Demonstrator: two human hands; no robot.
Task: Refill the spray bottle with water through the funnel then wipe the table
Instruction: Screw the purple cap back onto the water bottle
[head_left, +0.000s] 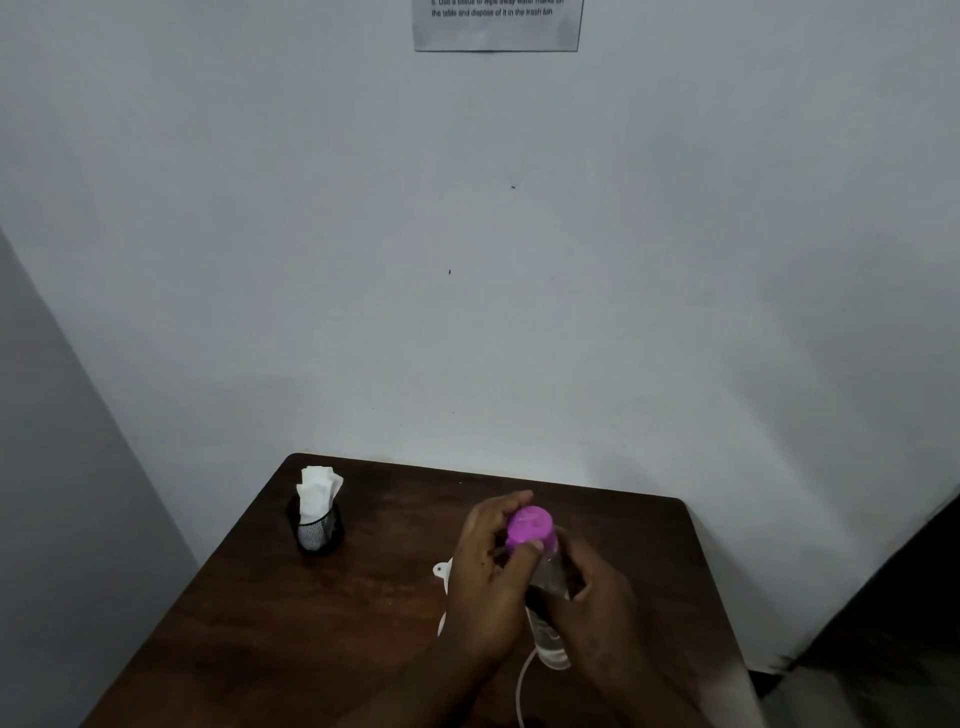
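A clear water bottle (549, 574) with a magenta cap (529, 526) is held above the dark wooden table (311, 623). My left hand (488, 582) has its fingers and thumb closed around the cap. My right hand (597, 608) wraps the bottle's body from the right. A clear bottle section (548, 644) shows below my hands; I cannot tell whether it is the same bottle or the spray bottle. A white funnel (440, 570) lies on the table, mostly hidden behind my left hand. A thin white tube (521, 691) curves between my forearms.
A black mesh holder (319, 532) stuffed with white tissues (317, 493) stands at the table's back left. The table sits against a white wall with a printed notice (496, 26) high up. A dark area (893, 623) lies to the right of the table.
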